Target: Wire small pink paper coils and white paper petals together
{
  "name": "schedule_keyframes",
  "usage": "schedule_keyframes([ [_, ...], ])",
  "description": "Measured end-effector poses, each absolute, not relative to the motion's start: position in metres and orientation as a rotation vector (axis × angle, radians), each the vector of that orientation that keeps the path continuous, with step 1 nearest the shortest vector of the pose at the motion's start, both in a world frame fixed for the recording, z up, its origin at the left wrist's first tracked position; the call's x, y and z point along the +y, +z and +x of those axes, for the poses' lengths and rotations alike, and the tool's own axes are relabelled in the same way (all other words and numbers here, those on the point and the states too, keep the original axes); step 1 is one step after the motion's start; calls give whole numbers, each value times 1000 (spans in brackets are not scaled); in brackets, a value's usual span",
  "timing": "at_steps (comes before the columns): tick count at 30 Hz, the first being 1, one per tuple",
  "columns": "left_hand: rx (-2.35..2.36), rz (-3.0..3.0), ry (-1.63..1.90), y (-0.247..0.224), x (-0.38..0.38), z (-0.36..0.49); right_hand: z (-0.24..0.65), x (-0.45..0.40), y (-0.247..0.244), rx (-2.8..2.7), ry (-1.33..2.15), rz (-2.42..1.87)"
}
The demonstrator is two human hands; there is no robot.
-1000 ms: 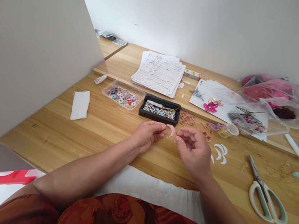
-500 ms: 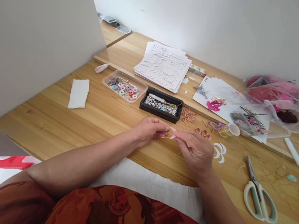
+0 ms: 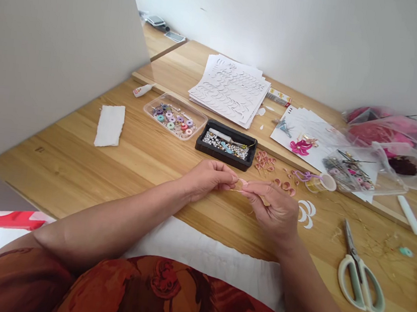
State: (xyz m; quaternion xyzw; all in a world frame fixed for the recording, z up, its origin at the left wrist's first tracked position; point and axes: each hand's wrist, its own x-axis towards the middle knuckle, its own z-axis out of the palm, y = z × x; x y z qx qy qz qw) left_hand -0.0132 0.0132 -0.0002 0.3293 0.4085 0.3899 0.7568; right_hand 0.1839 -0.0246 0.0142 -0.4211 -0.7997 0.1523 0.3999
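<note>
Head view: small pink paper piece pinched between both hands

Left hand (image 3: 209, 180) and right hand (image 3: 273, 213) met above the wooden table (image 3: 77, 173), just in front of a black tray (image 3: 225, 154) of beads. Grip was narrow on both sides: the fingertips (image 3: 255, 187) of each hand closed on the small pink paper piece (image 3: 241, 184). Most of the piece was hidden by the fingers. A thin strand seemed to run from it; too small to tell.

Pink quilled paper coils (image 3: 264, 162) lay just beyond the right hand, with white paper crescents (image 3: 305, 213) beside it. Scissors (image 3: 357, 288) sat well off to the right, unused. A stack of cut-out white sheets (image 3: 229, 90) lay farther back.

Step in hand looked like close pinch work on the single piece. Next move called for steady fingertip control, not a tool.
</note>
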Motion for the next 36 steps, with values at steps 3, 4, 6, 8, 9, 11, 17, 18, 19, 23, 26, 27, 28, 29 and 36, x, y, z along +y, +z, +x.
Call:
schedule_keyframes([
  [3, 903, 756, 861, 2, 13, -14, 185, -24, 12, -2018, 388, -1078],
  [4, 906, 767, 865, 2, 13, -14, 185, -24, 12, -2010, 401, -1082],
  [6, 913, 785, 873, 3, 13, -14, 185, -25, 11, -1980, 446, -1101],
  [8, 923, 803, 875, 3, 13, -15, 185, -25, 11, -1942, 500, -1123],
  [9, 926, 811, 876, 3, 12, -15, 184, -26, 11, -1926, 522, -1131],
  [11, 928, 821, 876, 4, 12, -15, 184, -26, 11, -1908, 544, -1127],
  [17, 934, 851, 881, 7, 13, -15, 185, -24, 9, -1974, 489, -1063],
  [18, 939, 857, 881, 7, 13, -15, 185, -24, 9, -1980, 485, -1058],
  [19, 943, 862, 881, 7, 13, -15, 185, -24, 9, -1982, 485, -1056],
  [23, 935, 888, 865, 6, 13, -17, 185, -25, 12, -1972, 495, -1057],
  [26, 909, 930, 860, 5, 13, -18, 185, -26, 14, -1975, 503, -1066],
  [27, 908, 940, 862, 5, 13, -18, 185, -26, 15, -1974, 504, -1068],
  [28, 910, 945, 866, 5, 13, -18, 185, -27, 15, -1971, 505, -1070],
  [29, 915, 945, 871, 5, 13, -18, 185, -27, 15, -1966, 505, -1071],
  [36, 925, 951, 879, 6, 13, -18, 183, -26, 9, -1854, 684, -1045],
])
